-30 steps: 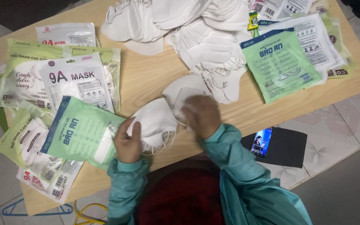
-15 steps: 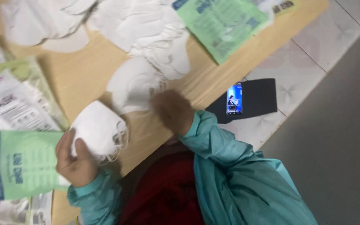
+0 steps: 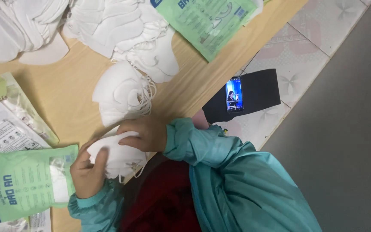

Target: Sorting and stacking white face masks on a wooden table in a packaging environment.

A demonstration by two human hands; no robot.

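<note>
Both of my hands hold a small stack of white face masks at the near edge of a wooden table. My left hand grips the stack from the left side. My right hand lies over its top right. Just beyond them a second small stack of white masks rests on the table. A green mask pouch lies flat against my left hand's left side. Both sleeves are teal.
Large heaps of white masks cover the far side of the table. Another green pouch lies at the top, printed pouches at the left. A phone with a lit screen lies on a black mat on the tiled floor.
My right hand has come back from the table stack onto the masks in my left hand. The view has shifted further right and down.
</note>
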